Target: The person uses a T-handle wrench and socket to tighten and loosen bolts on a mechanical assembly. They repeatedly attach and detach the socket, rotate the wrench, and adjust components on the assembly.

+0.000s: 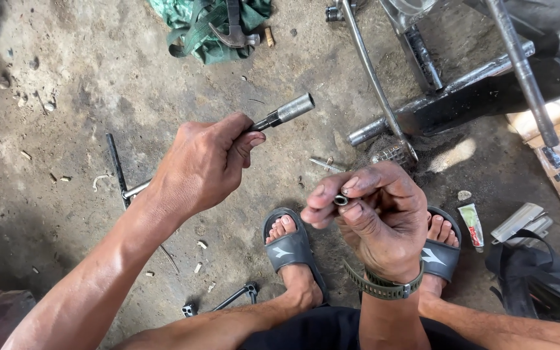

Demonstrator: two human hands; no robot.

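Pinching a small metal nut (341, 200) in right hand (377, 220) fingertips.

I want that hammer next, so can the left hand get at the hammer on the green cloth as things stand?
Probably not right away. The left hand is closed around a socket wrench, so its grip is taken. The hammer lies uncovered on the green cloth further ahead, with bare ground between, so nothing blocks the path itself.
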